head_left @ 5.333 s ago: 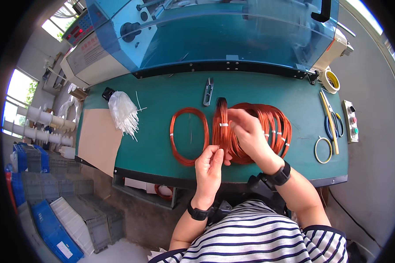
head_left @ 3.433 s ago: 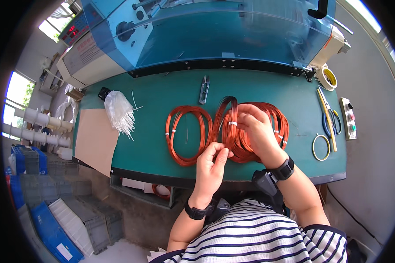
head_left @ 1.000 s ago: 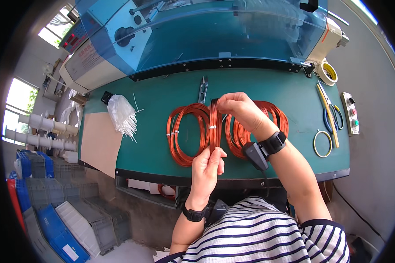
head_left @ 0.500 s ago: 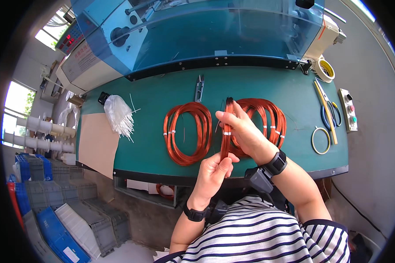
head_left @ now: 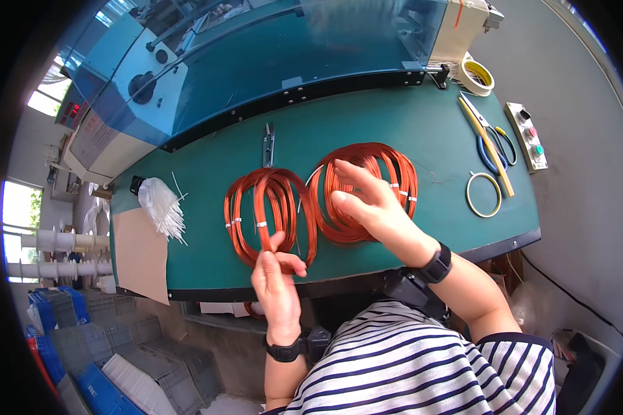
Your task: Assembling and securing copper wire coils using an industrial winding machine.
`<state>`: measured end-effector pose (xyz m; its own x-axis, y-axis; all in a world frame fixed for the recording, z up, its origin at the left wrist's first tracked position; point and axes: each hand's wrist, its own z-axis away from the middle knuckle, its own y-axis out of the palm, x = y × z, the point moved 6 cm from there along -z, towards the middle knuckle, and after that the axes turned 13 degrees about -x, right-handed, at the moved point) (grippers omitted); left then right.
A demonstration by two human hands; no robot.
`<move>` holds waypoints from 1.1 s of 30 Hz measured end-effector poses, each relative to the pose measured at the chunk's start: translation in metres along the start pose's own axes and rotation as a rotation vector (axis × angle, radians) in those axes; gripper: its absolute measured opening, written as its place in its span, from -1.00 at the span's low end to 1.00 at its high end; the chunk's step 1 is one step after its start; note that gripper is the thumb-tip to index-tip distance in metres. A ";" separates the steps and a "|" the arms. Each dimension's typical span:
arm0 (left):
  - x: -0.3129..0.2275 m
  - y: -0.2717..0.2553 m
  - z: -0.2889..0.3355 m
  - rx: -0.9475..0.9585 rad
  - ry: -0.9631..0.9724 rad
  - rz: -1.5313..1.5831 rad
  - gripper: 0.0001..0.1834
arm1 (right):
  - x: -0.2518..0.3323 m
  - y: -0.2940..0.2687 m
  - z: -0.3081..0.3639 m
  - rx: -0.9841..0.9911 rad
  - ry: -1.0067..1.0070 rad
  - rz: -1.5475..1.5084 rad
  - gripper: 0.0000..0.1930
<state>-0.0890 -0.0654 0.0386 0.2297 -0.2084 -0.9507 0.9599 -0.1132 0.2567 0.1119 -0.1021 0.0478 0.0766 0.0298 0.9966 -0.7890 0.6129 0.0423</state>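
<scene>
A coil of orange-brown copper wire with a white tie hangs open over the left pile. My left hand grips its lower end between thumb and fingers. Beneath it, several similar tied coils lie on the green tabletop. My right hand is open, fingers stretched out, just above the right pile of copper wire coils. A thin white piece shows at that pile's left edge.
Behind the piles stand a machine with a blue clear cover and small snips. Scissors, a yellow stick, a ring and tape rolls lie at right. A bag of white ties and brown cardboard are left.
The held coil has moved left, from between the piles to over the left one, and has spread open. My right hand has let go of it. The view has shifted.
</scene>
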 end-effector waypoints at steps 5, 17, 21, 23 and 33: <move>-0.033 0.016 0.005 -0.064 0.623 -0.848 -0.56 | -0.009 -0.092 0.028 -0.368 -0.191 0.188 -0.78; 0.042 0.145 0.037 0.691 0.890 -0.993 -0.70 | -0.030 -0.104 0.049 -0.524 0.089 -0.259 -0.59; 0.031 0.133 0.032 0.808 0.600 -0.884 -0.74 | -0.029 -0.095 0.035 -0.254 0.376 -0.755 -0.63; 0.026 0.127 0.031 0.788 0.524 -0.798 -0.76 | -0.024 -0.088 0.032 -0.183 0.464 -0.788 -0.67; 0.016 0.104 0.023 0.713 -0.054 -0.660 -0.76 | 0.001 -0.049 0.024 0.068 0.550 -0.869 -0.60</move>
<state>0.0111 -0.1033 0.0541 -0.3447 0.0662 -0.9364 0.5658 -0.7813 -0.2635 0.1358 -0.1516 0.0479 0.8919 -0.0347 0.4509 -0.3596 0.5502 0.7536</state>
